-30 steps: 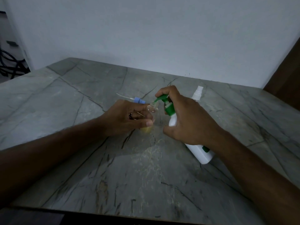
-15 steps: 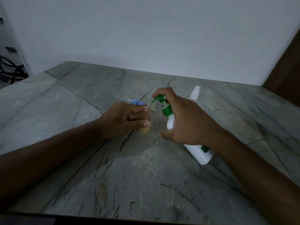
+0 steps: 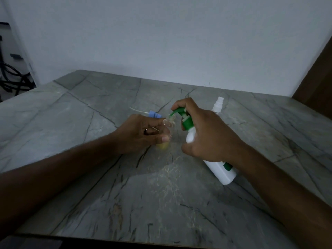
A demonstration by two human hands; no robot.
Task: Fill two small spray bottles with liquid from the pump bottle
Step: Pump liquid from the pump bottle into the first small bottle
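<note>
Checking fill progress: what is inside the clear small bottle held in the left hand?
Yellowish liquid sits at the bottom of the clear spray bottle, below the left hand. The fingers cover its middle, so the exact level is hidden. The upper part looks empty.

A grey stone table (image 3: 89, 141) with dark veins fills the lower part. Behind it, at 12 o'clock, is a plain white wall (image 3: 161, 42). Black cables (image 3: 12, 78) hang at 9 o'clock; a brown wooden panel (image 3: 318, 78) at 3 o'clock.

Right hand (image 3: 212, 135) around tilted pump bottle (image 3: 218, 168), green nozzle (image 3: 177, 112) over left-held small bottle (image 3: 168, 131).
</note>
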